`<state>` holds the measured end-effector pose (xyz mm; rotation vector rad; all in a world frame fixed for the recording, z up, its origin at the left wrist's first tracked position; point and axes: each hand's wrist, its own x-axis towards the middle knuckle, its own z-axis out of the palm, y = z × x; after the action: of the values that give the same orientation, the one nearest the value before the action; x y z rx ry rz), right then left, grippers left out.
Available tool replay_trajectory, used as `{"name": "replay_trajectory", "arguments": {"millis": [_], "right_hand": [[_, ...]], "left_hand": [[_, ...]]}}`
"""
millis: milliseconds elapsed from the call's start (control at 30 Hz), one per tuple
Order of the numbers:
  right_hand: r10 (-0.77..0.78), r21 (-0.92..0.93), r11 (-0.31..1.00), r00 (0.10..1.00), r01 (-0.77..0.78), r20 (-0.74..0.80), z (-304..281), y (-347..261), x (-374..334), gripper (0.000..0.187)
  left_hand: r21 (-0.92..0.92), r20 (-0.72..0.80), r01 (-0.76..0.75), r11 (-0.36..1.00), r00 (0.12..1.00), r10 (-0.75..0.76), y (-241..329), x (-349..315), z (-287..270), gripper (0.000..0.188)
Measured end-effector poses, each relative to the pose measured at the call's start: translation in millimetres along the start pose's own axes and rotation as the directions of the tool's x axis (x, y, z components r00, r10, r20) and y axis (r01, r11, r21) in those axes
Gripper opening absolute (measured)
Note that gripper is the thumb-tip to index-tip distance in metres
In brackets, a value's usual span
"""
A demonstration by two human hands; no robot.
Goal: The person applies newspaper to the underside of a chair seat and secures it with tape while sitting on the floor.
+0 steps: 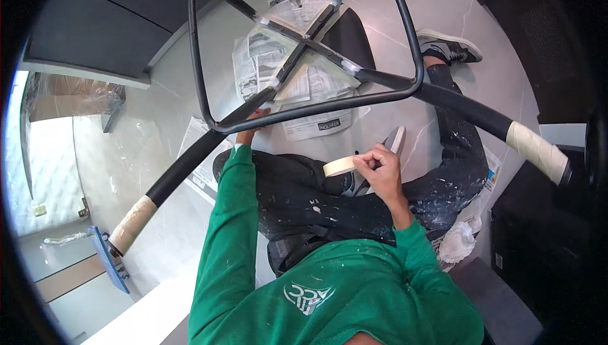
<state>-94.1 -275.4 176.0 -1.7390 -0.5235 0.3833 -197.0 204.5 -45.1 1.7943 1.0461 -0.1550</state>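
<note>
In my right hand (382, 171) is a roll of masking tape (340, 166), pinched between thumb and fingers above my lap. An upturned stool or chair with a black metal frame (304, 112) stands in front of me, legs toward me. Its seat is covered with newspaper (310, 85), with tape along the crossed bars. My left hand (255, 120) reaches under the frame to the newspaper's near left edge. The frame hides most of its fingers, so its hold cannot be made out. Cream tape wraps (537, 153) cover the ends of two legs.
My legs (316, 199) in paint-spotted dark trousers are folded around the work. Newspaper sheets (196, 164) lie on the grey tiled floor, and a crumpled white wad (457, 242) sits at right. Dark cabinets (101, 22) stand far left; a plastic-wrapped item (76, 98) is below them.
</note>
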Motion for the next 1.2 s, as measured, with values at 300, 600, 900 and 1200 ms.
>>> {"name": "replay_trajectory", "arguments": {"millis": [300, 600, 900, 1200], "right_hand": [[0.066, -0.103, 0.992, 0.990, -0.079, -0.126, -49, 32, -9, 0.010], [0.092, -0.045, 0.994, 0.977, -0.103, -0.190, -59, 37, -9, 0.012], [0.116, -0.036, 0.992, 0.978, -0.124, -0.173, -64, 46, -17, 0.012], [0.145, -0.027, 0.988, 0.979, -0.150, -0.145, -56, 43, -16, 0.012]], "left_hand": [[-0.893, -0.212, -0.145, 0.426, 0.971, -0.114, 95, -78, 141, 0.029], [-0.952, -0.186, -0.126, 0.278, 0.962, -0.200, 87, -18, 164, 0.015], [-0.994, -0.091, -0.075, 0.084, 0.977, -0.195, 105, -19, 156, 0.012], [-0.978, -0.179, -0.158, 0.137, 0.972, -0.153, 103, -15, 151, 0.015]]}}
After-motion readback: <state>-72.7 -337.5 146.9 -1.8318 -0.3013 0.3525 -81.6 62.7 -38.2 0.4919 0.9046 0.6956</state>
